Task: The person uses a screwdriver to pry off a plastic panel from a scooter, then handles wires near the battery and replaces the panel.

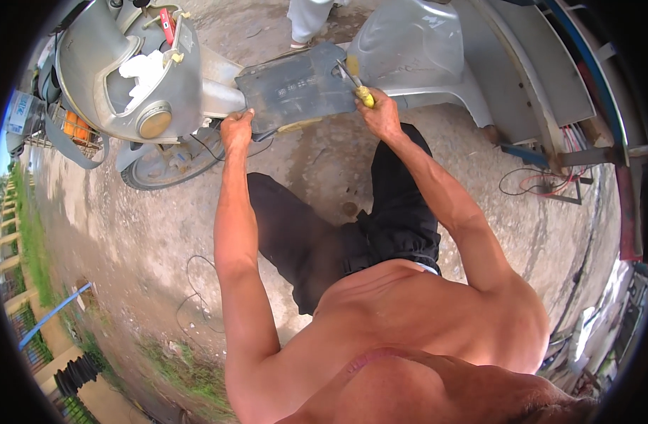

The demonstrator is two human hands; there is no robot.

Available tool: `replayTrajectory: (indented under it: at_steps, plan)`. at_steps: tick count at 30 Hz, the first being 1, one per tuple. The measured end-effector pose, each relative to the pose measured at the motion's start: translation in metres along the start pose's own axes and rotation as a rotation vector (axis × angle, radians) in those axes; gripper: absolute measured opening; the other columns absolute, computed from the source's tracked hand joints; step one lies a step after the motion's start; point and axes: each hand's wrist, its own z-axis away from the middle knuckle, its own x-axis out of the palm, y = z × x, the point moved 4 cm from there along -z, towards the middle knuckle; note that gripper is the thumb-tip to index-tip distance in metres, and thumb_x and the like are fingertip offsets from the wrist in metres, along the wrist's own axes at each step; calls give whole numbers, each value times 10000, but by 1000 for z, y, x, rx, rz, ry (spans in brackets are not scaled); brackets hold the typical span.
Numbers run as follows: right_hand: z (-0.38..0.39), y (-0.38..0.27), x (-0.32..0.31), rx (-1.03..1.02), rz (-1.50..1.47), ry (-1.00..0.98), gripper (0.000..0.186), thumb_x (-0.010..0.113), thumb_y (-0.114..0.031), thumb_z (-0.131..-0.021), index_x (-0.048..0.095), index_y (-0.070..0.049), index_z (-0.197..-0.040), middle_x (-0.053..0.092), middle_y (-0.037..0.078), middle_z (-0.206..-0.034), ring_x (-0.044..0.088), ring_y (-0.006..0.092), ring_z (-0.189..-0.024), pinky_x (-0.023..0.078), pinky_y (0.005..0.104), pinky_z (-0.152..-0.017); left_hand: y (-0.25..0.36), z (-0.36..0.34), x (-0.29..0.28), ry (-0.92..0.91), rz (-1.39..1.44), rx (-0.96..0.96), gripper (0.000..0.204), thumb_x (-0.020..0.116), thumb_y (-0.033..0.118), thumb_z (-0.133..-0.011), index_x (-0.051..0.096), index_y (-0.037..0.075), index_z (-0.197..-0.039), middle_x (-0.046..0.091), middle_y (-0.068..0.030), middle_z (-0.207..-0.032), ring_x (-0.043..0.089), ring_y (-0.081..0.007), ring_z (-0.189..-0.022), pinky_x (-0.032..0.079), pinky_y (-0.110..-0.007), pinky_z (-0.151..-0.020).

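Observation:
A dark grey scooter floor panel (295, 90) spans the gap between the scooter's front and rear body. My left hand (237, 131) is closed at the panel's near left corner, thumb on top. My right hand (380, 115) is wrapped round a screwdriver (365, 95) with a yellow handle, held at the panel's right end. Its thin shaft points up and left over the panel. The silver rear body (409, 49) lies just beyond this hand.
The silver front cowl (182, 106) holds white cloth and a red box (167, 27). Below it is the front wheel (172, 166). Metal sheets (543, 63) lean at the right, with loose wires (539, 182) beneath. Another person's leg (306, 20) shows beyond the scooter.

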Motion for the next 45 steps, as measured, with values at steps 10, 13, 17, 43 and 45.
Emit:
replayTrajectory:
  at_steps: [10, 13, 17, 43, 45]
  plan:
    - [-37, -84, -32, -410, -14, 123, 224, 703, -75, -825, 721, -51, -1047, 706, 142, -1053, 672, 359, -993, 537, 414, -861, 17, 14, -8, -77, 3, 2, 428, 797, 380, -879, 723, -40, -845, 609, -40, -643, 540, -138, -547, 437, -339, -517]
    - [-57, -143, -65, -680, -23, 80, 220, 688, -52, -827, 726, -70, -1043, 705, 112, -1032, 674, 349, -953, 542, 417, -840, 27, 19, -18, -90, 30, -1, 386, 819, 347, -869, 719, -25, -893, 568, -10, -615, 493, -103, -525, 410, -307, -497]
    - [-73, -194, -96, -658, -56, -237, 222, 699, -79, -833, 713, -56, -1053, 705, 136, -999, 677, 323, -950, 535, 417, -846, 57, 49, -22, -83, 384, 167, 416, 833, 283, -868, 686, -26, -1103, 558, 9, -668, 479, -89, -554, 415, -271, -521]
    - [-52, -22, 48, -108, -67, -186, 467, 640, -372, -967, 608, -97, -1344, 694, 261, -1154, 627, 477, -1118, 502, 501, -938, 91, 90, 68, -419, 1497, -331, 555, 349, 516, -1114, 419, 127, -724, 379, 21, -588, 279, -138, -459, 370, -357, -635]
    - [-56, -15, 51, -121, -133, -170, 478, 642, -361, -969, 601, -95, -1364, 689, 253, -1185, 627, 467, -1138, 497, 490, -961, 82, 86, 70, -393, 1492, -331, 475, 375, 500, -1113, 453, 127, -830, 380, 9, -592, 286, -139, -462, 379, -361, -639]
